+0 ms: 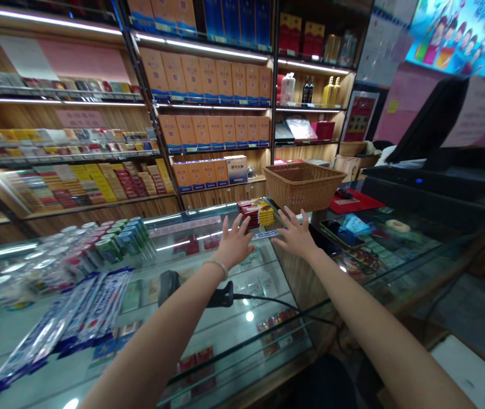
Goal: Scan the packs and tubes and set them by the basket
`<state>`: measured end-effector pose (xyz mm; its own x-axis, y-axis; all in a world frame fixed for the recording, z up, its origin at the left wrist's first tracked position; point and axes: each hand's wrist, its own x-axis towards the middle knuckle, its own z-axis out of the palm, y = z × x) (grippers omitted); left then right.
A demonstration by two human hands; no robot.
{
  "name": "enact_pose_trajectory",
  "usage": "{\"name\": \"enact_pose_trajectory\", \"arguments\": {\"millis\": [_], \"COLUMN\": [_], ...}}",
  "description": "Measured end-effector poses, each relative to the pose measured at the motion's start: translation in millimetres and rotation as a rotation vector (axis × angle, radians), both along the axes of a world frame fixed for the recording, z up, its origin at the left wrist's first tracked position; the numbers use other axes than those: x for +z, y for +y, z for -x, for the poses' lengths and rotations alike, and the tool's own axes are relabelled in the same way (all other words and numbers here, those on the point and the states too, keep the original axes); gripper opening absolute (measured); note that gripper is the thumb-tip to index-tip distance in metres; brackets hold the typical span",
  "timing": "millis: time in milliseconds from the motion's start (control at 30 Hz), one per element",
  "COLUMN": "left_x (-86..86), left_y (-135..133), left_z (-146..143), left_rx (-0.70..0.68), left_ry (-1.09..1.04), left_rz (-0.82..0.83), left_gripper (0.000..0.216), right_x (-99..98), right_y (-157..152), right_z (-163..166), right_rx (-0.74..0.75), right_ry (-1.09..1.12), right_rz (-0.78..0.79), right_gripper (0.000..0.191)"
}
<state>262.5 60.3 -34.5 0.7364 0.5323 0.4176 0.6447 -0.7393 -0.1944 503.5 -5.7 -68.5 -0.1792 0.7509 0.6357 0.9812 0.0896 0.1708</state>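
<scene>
Both arms reach forward over a glass counter [208, 318]. My left hand [234, 243] is open with fingers spread, a bracelet on its wrist. My right hand [295, 233] is open too, fingers stretched out. Both hover just short of a stack of red and yellow packs [258, 212] lying on the glass. Neither hand holds anything.
A wicker basket [302, 184] stands behind the packs. A black barcode scanner [174, 284] with a cable lies under my left forearm. Small boxes and long blue packets [80, 307] cover the counter's left. A phone [337, 232] and a monitor [434, 122] sit right. Shelves of boxes line the wall.
</scene>
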Motion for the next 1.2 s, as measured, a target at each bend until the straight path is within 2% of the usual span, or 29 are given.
{"name": "enact_pose_trajectory", "arguments": {"millis": [133,367,600,1033,1200], "left_x": [-2.0,-4.1,-5.5,-4.9,-6.7], "left_y": [-1.0,3.3,6.3,2.4,4.0], "left_z": [2.3,-0.1,-2.5,-1.4,0.5], "left_rx": [-0.021,0.028,0.051,0.073,0.088], "left_ry": [-0.002,0.043,0.042,0.082,0.072], "left_rz": [-0.001,0.020,0.026,0.035,0.040], "left_gripper": [0.026,0.035,0.036,0.039,0.051], "right_x": [-4.3,-7.8,-8.4,-9.5,-12.9], "right_y": [0.7,4.2,4.4,3.6,5.7], "right_z": [1.5,2.3,3.0,2.7,1.8], "right_rx": [-0.007,-0.092,-0.134,-0.113,-0.110], "right_ry": [-0.007,0.007,0.014,0.005,0.026], "right_rz": [0.024,0.115,0.164,0.122,0.089], "right_gripper": [0.036,0.051,0.055,0.054,0.057]}}
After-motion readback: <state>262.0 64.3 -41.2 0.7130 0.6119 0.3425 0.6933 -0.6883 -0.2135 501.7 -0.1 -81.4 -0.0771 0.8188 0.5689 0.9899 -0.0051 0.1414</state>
